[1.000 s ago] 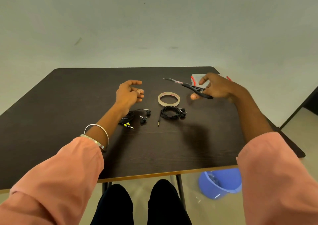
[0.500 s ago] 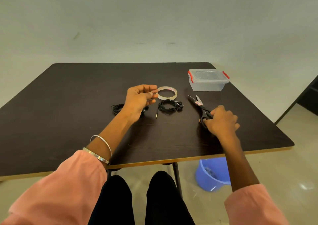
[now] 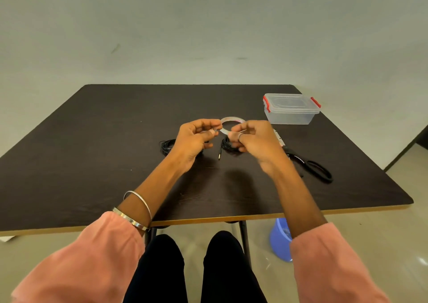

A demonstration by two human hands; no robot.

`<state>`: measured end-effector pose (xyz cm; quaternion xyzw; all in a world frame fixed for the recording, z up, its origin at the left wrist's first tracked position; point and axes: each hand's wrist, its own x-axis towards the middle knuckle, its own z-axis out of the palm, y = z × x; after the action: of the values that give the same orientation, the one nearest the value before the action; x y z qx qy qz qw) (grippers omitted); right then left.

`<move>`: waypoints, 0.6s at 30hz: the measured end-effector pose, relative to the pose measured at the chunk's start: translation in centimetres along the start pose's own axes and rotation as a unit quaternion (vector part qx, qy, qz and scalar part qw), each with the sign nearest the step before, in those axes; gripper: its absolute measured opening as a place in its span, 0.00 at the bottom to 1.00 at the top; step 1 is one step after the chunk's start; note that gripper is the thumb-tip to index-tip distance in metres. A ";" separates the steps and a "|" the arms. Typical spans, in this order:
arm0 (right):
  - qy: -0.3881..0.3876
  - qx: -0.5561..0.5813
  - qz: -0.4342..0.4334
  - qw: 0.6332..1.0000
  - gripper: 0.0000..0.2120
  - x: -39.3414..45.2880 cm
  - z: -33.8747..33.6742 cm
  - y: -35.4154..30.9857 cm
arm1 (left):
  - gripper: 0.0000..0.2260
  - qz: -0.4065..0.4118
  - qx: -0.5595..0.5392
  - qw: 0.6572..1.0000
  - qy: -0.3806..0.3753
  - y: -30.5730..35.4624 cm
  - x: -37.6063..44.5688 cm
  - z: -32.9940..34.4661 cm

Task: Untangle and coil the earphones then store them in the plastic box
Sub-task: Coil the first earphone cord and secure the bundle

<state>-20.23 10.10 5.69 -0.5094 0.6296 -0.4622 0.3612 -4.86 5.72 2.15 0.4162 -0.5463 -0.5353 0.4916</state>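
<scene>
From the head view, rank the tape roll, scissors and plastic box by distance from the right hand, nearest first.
Measured from the right hand:
1. Tape roll, at its fingertips, between both hands.
2. Scissors, on the table to its right.
3. Plastic box, far right corner, lid on.

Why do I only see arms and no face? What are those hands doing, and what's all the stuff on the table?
The camera sits on the person's head, looking down, so you see only their arms in pink sleeves. Both hands are raised over the dark brown table. The left hand and right hand together hold a clear ring-shaped roll of tape. Two coiled black earphones lie beneath them: one on the left, another in the middle. Black-handled scissors lie on the right. A clear plastic box with red clips stands behind, lid on.
</scene>
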 end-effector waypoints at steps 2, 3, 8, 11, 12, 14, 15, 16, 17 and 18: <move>-0.019 0.097 0.024 0.995 0.06 0.9 1.9 0.2 | 0.12 0.012 0.009 1.000 -0.008 0.2 -0.3 -0.2; -0.019 0.129 0.030 0.991 0.08 1.3 2.5 0.2 | 0.12 0.018 0.011 1.000 -0.011 0.2 -0.4 -0.3; -0.037 0.227 0.079 0.970 0.20 2.2 4.3 -0.2 | 0.14 0.044 0.039 0.998 -0.023 0.3 -0.5 -1.6; -0.034 0.243 0.099 0.964 0.23 2.6 4.9 -0.3 | 0.13 0.048 0.042 0.998 -0.027 0.4 -0.6 -2.5; -0.035 0.257 0.104 0.960 0.24 2.7 5.1 -0.4 | 0.13 0.043 0.040 0.998 -0.032 0.5 -0.7 -2.9; -0.045 0.289 0.111 0.950 0.25 2.9 5.6 -0.6 | 0.13 0.017 0.012 0.998 -0.058 0.7 -0.6 -4.1; -0.051 0.303 0.116 0.944 0.25 3.0 6.0 -0.7 | 0.13 -0.003 -0.016 0.997 -0.077 0.8 -0.5 -4.8; -0.054 0.317 0.122 0.939 0.25 3.1 6.3 -0.7 | 0.13 -0.022 -0.055 0.994 -0.090 1.0 -0.4 -5.5; -0.053 0.329 0.128 0.934 0.24 3.3 6.7 -0.7 | 0.14 -0.037 -0.106 0.990 -0.085 1.2 -0.2 -6.4; -0.048 0.337 0.129 0.932 0.24 3.5 6.9 -0.7 | 0.14 -0.045 -0.160 0.984 -0.059 1.3 -0.1 -7.2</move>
<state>-14.45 5.15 4.24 -0.2938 0.4792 -0.5718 0.5976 2.35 4.62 3.02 0.3245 -0.4619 -0.6611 0.4943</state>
